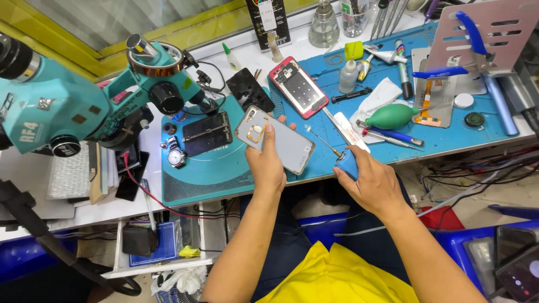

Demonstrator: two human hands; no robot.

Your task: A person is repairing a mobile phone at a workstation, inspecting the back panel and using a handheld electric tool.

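Mostly visible: left hand (266, 163) fingers grip phone back cover (281, 143), thumb hiding part. Right hand (373, 182) fingers curled at bench (449, 140) edge; grip unclear, screwdriver (325, 140) tip nearby.

1 head camera looks steeply down, close over the workbench (236, 174).

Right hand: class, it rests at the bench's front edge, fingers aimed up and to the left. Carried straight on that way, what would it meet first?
Probably the thin metal probe lying just beyond the right hand, then the silver phone back cover in the left hand; depth is unclear.
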